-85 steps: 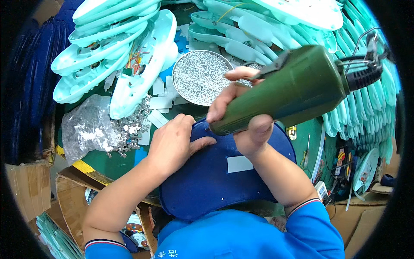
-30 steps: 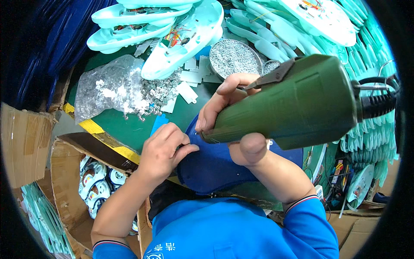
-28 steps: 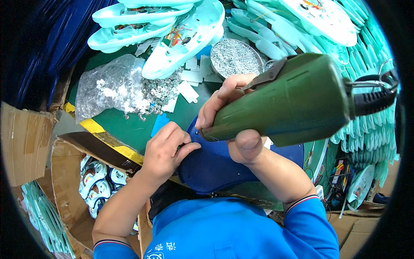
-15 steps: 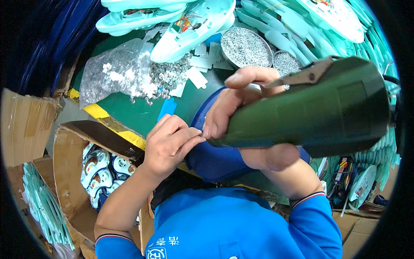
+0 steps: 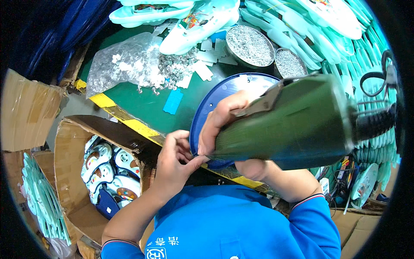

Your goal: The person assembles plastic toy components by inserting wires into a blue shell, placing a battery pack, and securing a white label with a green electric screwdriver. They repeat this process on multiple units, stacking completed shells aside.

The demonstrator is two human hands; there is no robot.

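My right hand (image 5: 217,116) is wrapped round the thick green body of an electric screwdriver (image 5: 293,125), which has a lever along its side. The tool lies tilted, its front end towards my left hand and a black coiled cord at its back. Under it sits a round dark-blue plastic part (image 5: 199,110) with a raised rim and small holes. My left hand (image 5: 174,166) is at the near left rim of this part, thumb and fingers closed by the tool's front end. What it pinches is too small or hidden to make out, and the tool's tip is hidden too.
Two round metal bowls, a large one (image 5: 238,63) and a small one (image 5: 276,64), hold small silvery screws. A clear bag (image 5: 116,64) spills small metal parts. Pale-green shells (image 5: 200,26) with wires crowd the far side. An open carton (image 5: 71,172) at left holds white-and-blue assemblies.
The screwdriver and my right hand have moved left and slightly down. My left hand has shifted right and down to the blue part's rim, its fingers less tightly pinched. More of the blue part shows.
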